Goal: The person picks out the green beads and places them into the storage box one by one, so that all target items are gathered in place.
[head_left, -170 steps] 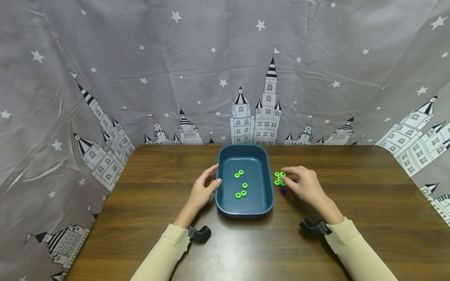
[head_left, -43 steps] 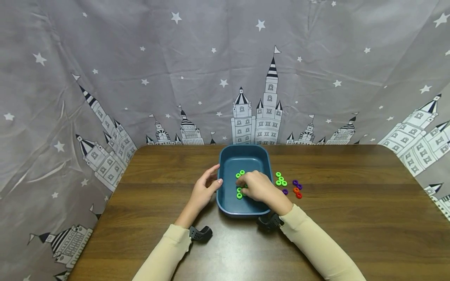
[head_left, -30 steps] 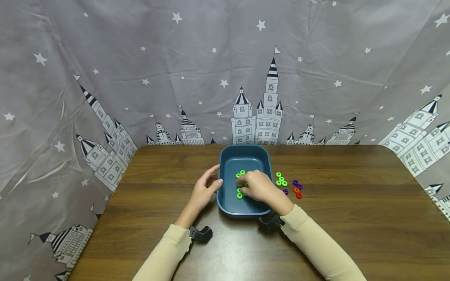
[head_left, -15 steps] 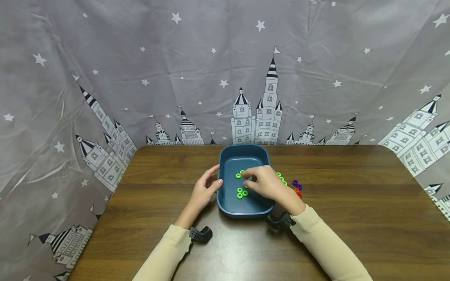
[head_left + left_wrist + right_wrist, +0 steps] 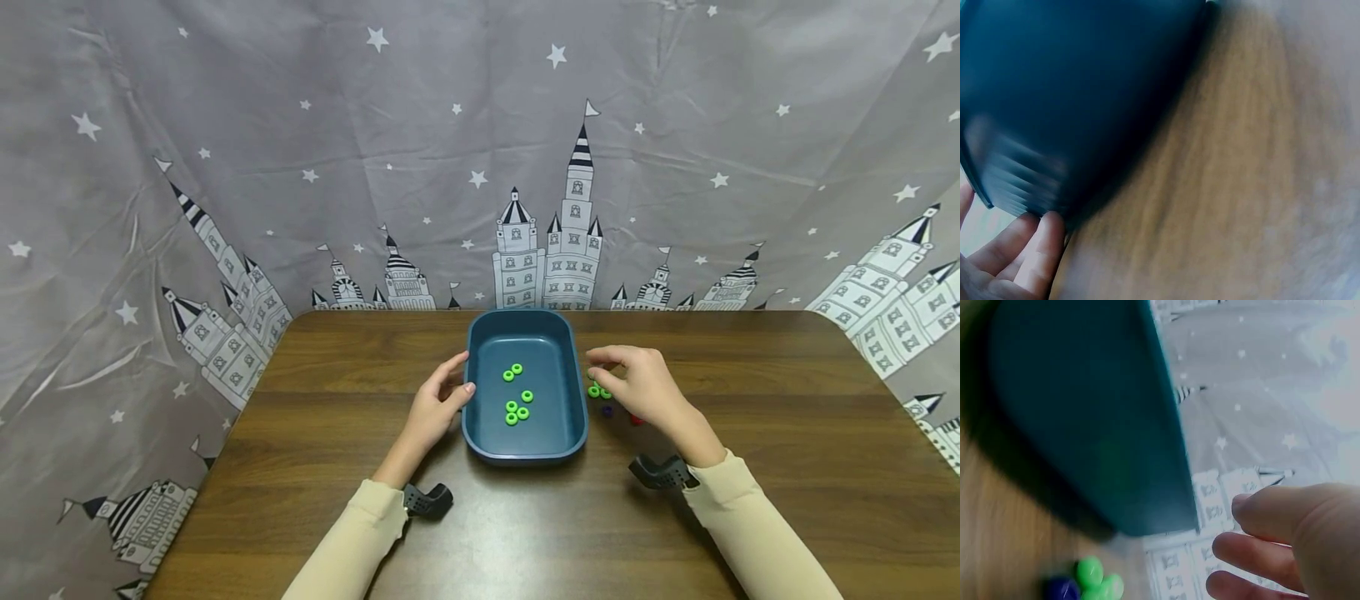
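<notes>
A dark blue rectangular tub stands mid-table in the head view, with several small green rings on its floor. My left hand holds the tub's left side. Its thumb lies at the rim and, in the left wrist view, the fingertips press the outer wall. My right hand hovers over the loose rings right of the tub, thumb and forefinger apart, with nothing seen between them. Below it lie green rings, a purple ring and a red ring; the hand hides others.
The brown wooden table runs back to a grey curtain printed with castles and stars. A black wrist device sits on the left arm, another black wrist device on the right.
My right hand has left the tub's inside and moved right, over the loose rings. One more green ring lies in the tub than in the oldest frame. The left hand has stayed put.
</notes>
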`<state>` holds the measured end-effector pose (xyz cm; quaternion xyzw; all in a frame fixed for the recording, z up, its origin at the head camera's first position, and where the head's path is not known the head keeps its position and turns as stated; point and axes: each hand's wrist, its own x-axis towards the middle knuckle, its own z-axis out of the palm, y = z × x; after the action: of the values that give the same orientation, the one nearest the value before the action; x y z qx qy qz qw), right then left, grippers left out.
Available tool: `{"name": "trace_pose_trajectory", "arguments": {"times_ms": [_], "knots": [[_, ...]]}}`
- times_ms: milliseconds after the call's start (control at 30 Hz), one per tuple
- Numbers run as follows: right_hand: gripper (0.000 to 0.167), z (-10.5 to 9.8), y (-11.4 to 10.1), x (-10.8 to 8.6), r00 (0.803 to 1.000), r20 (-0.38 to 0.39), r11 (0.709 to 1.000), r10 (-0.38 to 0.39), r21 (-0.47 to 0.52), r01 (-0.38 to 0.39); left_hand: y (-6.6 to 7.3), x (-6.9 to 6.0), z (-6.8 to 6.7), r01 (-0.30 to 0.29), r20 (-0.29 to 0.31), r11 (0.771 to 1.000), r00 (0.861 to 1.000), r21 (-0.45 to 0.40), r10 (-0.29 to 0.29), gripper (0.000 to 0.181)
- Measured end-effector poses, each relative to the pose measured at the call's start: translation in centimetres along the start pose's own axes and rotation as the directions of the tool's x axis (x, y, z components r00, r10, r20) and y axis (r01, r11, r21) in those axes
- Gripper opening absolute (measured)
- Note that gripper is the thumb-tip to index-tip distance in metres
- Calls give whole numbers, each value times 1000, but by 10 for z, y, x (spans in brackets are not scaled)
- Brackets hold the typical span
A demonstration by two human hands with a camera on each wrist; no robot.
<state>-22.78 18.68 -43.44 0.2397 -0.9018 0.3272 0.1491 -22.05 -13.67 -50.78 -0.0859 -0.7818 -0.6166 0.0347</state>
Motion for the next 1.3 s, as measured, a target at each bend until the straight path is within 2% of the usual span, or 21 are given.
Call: {"name": "trace_pose_trajectory", "arguments": {"times_ms": [167, 433, 733, 1100, 1300], "knots": [[20, -4, 15, -10, 999, 5, 998, 47, -45, -47, 0, -1, -1, 8, 1, 1000, 1000, 4, -8, 53], [22, 0, 31, -18, 987, 61, 988, 147, -64, -143, 2, -2, -2, 18, 2, 1000, 1000, -5, -18, 52], [24, 14, 47, -22, 982, 87, 979, 166, -134, -153, 2, 0, -1, 14, 9, 1000, 1000, -4, -14, 53], [21, 21, 48, -24, 981, 93, 974, 171, -164, -154, 2, 1, 0, -2, 3, 1000, 1000, 3, 2, 53], [19, 23, 47, -24, 985, 91, 975, 147, -184, -128, 3, -2, -1, 14, 1, 1000, 1000, 18, -14, 52]]}}
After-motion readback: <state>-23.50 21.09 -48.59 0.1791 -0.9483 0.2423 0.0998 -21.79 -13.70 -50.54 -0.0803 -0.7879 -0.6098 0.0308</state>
